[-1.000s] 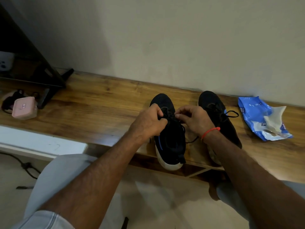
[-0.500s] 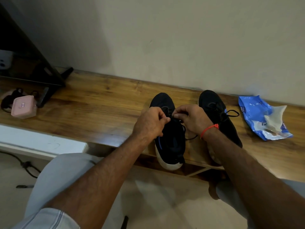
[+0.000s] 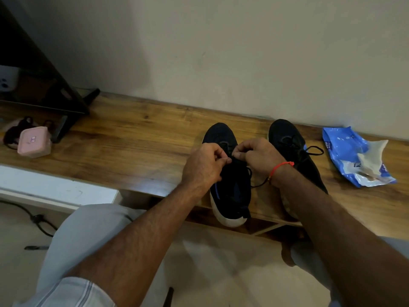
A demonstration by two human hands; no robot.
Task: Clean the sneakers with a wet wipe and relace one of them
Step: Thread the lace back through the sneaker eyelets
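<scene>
Two hands meeting over the left sneaker [image 3: 230, 196] on the wooden shelf [image 3: 132, 151], left hand [image 3: 202, 167] and right hand [image 3: 257, 159] both pinching its black lace [image 3: 254, 185] — second sneaker [image 3: 294, 149] at three o'clock, wipes pack [image 3: 352, 156] beyond.

A domestic room, seen from a seated position at a low wooden shelf.

A wood-grain shelf [image 3: 132, 147] runs along a plain painted wall [image 3: 221, 52] above a pale floor [image 3: 210, 262]. Household items lie on it: a pair of black sneakers [image 3: 230, 191], an opened blue wet-wipe pack [image 3: 345, 156], a small pink case [image 3: 35, 141] and the foot of a dark stand [image 3: 66, 103]. A power cable [image 3: 37, 220] trails across the floor at left.
</scene>
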